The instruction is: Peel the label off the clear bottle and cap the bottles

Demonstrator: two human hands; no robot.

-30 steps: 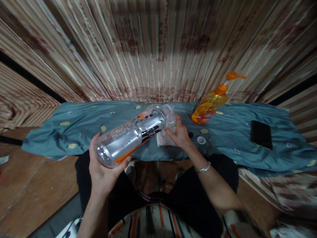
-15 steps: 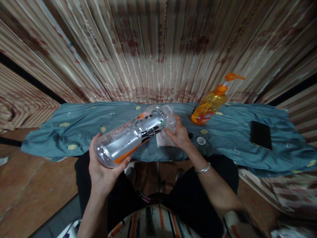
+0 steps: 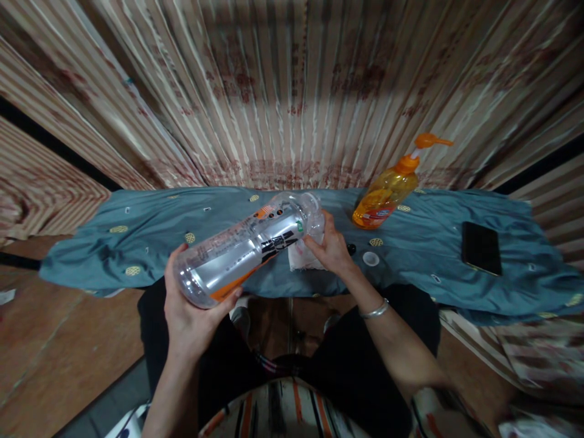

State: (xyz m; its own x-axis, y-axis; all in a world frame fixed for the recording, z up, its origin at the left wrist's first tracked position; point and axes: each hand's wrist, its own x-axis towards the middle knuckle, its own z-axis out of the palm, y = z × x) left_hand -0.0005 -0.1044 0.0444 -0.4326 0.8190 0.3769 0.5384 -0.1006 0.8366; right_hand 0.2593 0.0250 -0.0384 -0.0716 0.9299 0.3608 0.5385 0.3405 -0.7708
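Note:
A large clear bottle with a silver and orange label is held tilted above the cloth, its bottom toward the lower left. My left hand is wrapped round the bottom end. My right hand grips clear plastic at the narrower end; whether this is the neck or a separate piece I cannot make out. Under that end lies a white, pinkish tissue or packet, partly hidden. Just right of my right hand are a small black object and a round white cap.
An orange pump bottle stands behind and right of my right hand. Farther right lies a black phone. The teal patterned cloth covers the narrow table, with a striped curtain behind it.

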